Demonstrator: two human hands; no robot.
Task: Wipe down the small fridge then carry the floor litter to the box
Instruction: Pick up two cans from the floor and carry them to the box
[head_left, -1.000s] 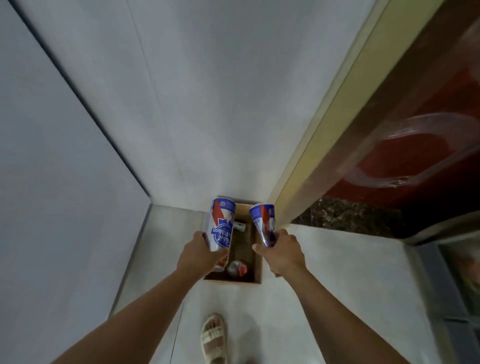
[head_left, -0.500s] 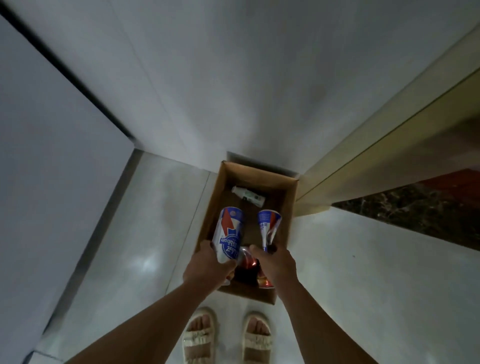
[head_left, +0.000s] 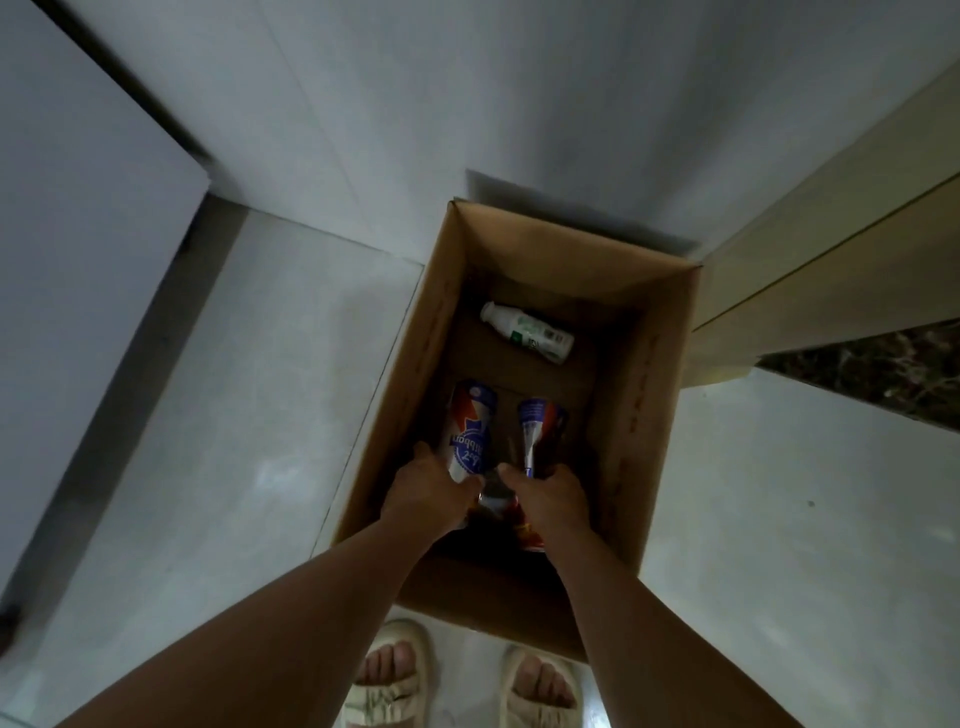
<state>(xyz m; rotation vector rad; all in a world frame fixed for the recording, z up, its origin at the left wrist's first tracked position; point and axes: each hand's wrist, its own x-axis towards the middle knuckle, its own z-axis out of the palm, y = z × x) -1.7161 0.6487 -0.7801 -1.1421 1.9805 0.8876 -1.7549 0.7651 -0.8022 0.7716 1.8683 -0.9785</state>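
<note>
- The box (head_left: 649, 374) stood on the floor (head_left: 260, 389), straight ahead at 12 o'clock of the person's two sandalled feet (head_left: 395, 675), its far end against the wall (head_left: 467, 104).
- A bottle (head_left: 527, 338) lay on its side in the far part of the box, toward 12 o'clock.
- The left hand (head_left: 428, 493) and right hand (head_left: 548, 499) were inside the near part of the box, side by side.
- The left can (head_left: 470, 431) sat at 9 o'clock of the right can (head_left: 537, 431), close but apart.
- Another item lay under the hands, too hidden to identify.
- A cabinet (head_left: 831, 249) stood at 3 o'clock of the box.
</note>
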